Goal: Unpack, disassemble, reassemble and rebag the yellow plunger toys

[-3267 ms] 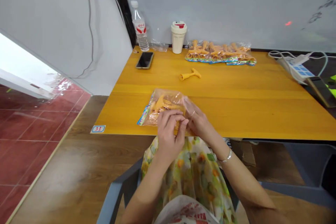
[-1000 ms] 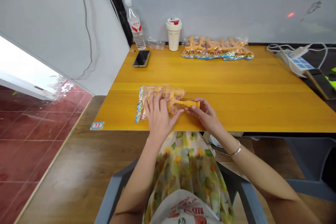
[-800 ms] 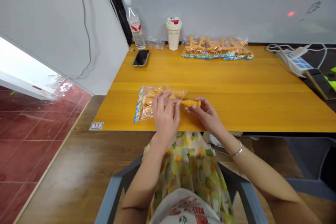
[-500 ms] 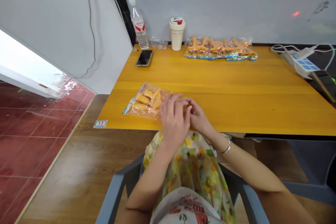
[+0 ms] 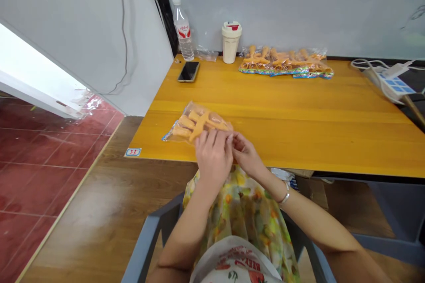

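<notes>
A clear plastic bag [image 5: 198, 123] with orange plastic pieces inside lies near the table's front left, its colourful printed edge toward the left. My left hand [image 5: 214, 152] is bent over the bag's right end, with its fingertips closed on the plastic. Just right of it, my right hand [image 5: 246, 152] pinches the same end of the bag, its fingertips touching those of my left hand. The exact grip is partly hidden by the fingers.
Several similar bags of orange pieces [image 5: 287, 63] lie along the back. A white cup [image 5: 230, 43], a water bottle [image 5: 183, 33] and a phone [image 5: 188, 72] stand or lie at the back left. A power strip [image 5: 395, 84] with cables is at the right.
Both hands have shifted slightly left and down on the bag's right end, and the orange pieces show more. The whole view has shifted a little.
</notes>
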The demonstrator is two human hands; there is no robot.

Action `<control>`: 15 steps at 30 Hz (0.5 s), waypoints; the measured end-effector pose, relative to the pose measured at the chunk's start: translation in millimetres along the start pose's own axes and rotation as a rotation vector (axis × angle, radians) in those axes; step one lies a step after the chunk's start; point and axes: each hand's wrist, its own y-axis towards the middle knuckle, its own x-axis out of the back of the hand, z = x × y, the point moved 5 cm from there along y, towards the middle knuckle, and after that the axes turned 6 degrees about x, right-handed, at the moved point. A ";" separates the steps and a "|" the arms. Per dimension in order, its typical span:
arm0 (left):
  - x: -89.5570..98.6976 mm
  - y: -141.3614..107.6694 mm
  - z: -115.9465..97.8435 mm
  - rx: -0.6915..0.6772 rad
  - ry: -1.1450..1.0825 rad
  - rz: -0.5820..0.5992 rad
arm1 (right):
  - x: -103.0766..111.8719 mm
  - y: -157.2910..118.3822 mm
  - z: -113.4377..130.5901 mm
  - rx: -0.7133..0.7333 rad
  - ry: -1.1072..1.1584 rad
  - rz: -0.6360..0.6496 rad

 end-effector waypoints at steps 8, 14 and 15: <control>-3.1 -17.5 -3.5 0.005 -0.071 0.022 | -5.8 -4.9 10.7 0.381 -0.988 0.211; -7.8 -25.6 -10.1 -0.038 -0.112 0.053 | 6.8 -2.2 16.8 0.157 -1.509 0.261; -9.7 -26.8 -15.2 -0.060 -0.114 0.061 | 8.2 0.3 17.3 0.096 -1.534 0.266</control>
